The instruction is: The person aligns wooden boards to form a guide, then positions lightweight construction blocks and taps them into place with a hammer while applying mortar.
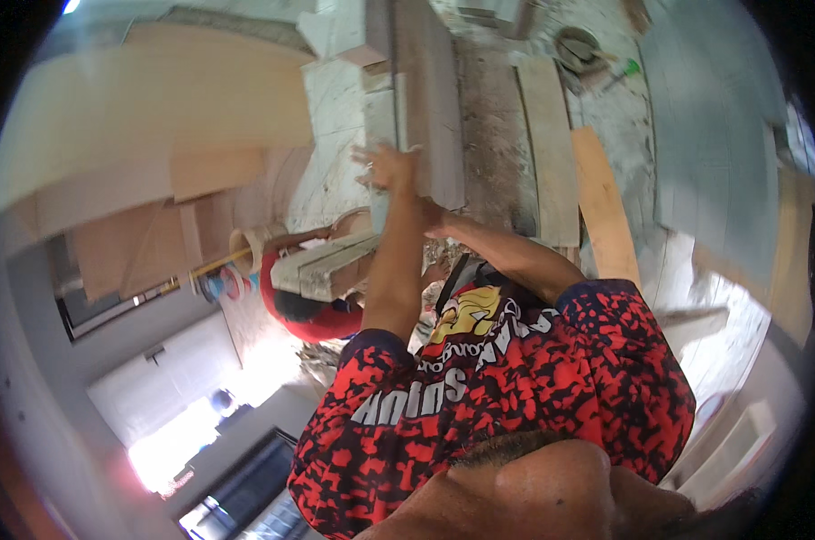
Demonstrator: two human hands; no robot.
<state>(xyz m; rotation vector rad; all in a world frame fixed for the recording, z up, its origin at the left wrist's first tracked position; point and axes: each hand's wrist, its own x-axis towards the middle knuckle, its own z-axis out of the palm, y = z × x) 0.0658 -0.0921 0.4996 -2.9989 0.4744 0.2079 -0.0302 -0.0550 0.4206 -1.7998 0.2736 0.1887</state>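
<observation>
My left hand (388, 168) is stretched out over the near-left edge of a long pale grey board (433, 108). Its fingers are spread, with nothing visible in them; whether the palm touches the wood I cannot tell. Close below, my right hand (433, 219) is at the near end of the same board, its fingers mostly hidden behind my left forearm. A narrow pale wood strip (380, 117) runs along the board's left side. Short thick timber beams (326, 265) lie side by side to the left of my left forearm.
Another person in a red top (286, 310) is low at the left, partly behind the beams. Large tan sheets (155, 99) fill the upper left. A pale plank (552, 153), an orange-toned plank (606, 207) and a round container (577, 47) are on the right, beside grey panels (714, 117).
</observation>
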